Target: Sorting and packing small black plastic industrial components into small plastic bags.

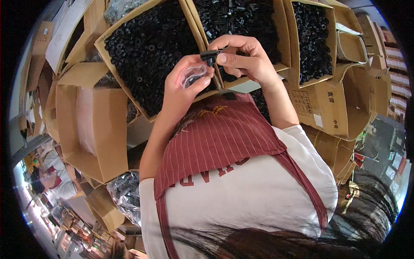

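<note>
My left hand is closed around a small clear plastic bag whose mouth gapes toward me. Between the two hands is a black plastic part with a short bar-like top, right at the left fingertips. My right hand pinches this part between thumb and index finger, its other fingers curled beneath. Both hands are held above the border of two cardboard boxes. The left box holds many small black ring-shaped parts; the right one holds small black fittings. What lies inside the bag is hard to make out.
A third carton of black parts stands to the right. An open cardboard box is at the left, near a clear plastic sack. More cartons are stacked right. Another person is at the far left.
</note>
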`<state>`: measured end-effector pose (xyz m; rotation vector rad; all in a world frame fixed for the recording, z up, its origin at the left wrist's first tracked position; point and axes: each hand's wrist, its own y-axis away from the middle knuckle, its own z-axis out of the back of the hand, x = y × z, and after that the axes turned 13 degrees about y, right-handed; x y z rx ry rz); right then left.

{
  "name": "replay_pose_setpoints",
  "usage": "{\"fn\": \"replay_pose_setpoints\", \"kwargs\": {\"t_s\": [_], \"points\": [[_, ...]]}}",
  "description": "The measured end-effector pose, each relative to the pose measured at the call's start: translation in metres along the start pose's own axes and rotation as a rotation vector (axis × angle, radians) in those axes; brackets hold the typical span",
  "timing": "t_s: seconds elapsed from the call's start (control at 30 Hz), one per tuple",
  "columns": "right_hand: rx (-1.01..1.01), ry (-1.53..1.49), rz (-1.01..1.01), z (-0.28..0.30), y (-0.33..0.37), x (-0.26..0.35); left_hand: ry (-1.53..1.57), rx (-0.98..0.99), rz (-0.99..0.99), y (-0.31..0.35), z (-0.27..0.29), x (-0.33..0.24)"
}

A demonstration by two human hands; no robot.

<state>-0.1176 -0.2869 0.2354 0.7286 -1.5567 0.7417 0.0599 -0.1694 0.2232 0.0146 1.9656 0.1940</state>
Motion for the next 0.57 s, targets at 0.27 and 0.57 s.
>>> {"fn": "replay_pose_setpoints", "kwargs": {"t_s": [0.27,0.57], "points": [[0.067,0.639,0.3,-0.01,-0.011,0.005,-0.014,-0.034,0.04,0.006,0.001,-0.004],[0.17,0.846,0.27,-0.013,-0.02,0.024,-0.144,0.031,-0.089,0.007,0.008,-0.002]]}}
